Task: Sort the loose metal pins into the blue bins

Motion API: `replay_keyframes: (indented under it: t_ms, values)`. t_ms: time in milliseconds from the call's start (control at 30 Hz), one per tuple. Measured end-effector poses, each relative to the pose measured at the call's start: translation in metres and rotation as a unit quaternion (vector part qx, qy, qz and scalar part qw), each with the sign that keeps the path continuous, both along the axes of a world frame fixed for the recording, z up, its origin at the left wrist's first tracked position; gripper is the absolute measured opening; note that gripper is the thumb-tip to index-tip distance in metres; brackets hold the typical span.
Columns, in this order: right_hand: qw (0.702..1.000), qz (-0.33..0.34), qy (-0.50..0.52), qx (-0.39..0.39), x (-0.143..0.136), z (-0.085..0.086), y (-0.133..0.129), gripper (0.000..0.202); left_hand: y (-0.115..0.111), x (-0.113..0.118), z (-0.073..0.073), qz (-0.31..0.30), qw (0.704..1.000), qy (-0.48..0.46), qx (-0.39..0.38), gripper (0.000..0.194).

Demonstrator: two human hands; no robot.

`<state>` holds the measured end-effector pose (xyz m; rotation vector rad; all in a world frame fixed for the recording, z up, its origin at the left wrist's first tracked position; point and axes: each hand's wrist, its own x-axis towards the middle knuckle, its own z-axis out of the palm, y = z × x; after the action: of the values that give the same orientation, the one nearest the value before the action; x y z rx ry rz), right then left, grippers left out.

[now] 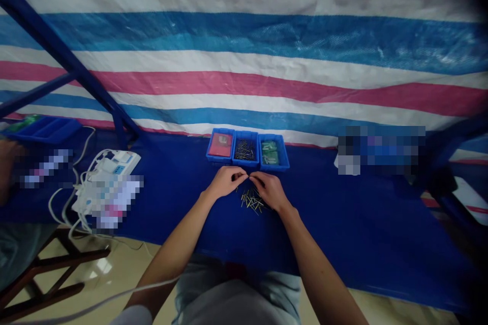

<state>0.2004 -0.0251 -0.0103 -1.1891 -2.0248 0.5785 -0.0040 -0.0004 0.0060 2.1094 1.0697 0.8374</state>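
Note:
My left hand [225, 182] and my right hand [270, 189] meet fingertip to fingertip above the blue table, each closed in a pinch. Whatever lies between the fingertips is too small to make out. Below and between them is a loose pile of thin, brass-coloured pins [251, 201], partly covered by my right hand. Just beyond the hands stand three blue bins side by side: the left bin [220, 158] has a pink item in it, the middle bin [246, 163] holds dark thin pieces, and the right bin [275, 166] contains green and clear packets.
Power strips [124, 162] with tangled white cables lie at the left. Farther left are a blue tray [49, 129] and another person's hand [9, 162]. A blurred blue item [392, 147] sits at the back right. A striped sheet [244, 81] hangs behind the table [324, 223].

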Motion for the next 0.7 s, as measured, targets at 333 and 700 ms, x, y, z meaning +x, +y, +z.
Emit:
replay_keyframes:
  t_ms: [333, 700]
  values:
    - [1.000, -0.025, 0.006, 0.003, -0.0007, 0.0031, -0.0013, 0.019, 0.0001, -0.0002, -0.0014, 0.005, 1.000, 0.002, 0.002, 0.022]
    - [0.999, -0.022, 0.026, 0.003, -0.0004, 0.0014, -0.0007, 0.021, -0.0001, -0.0003, -0.0021, 0.006, 1.000, -0.002, 0.004, 0.024]
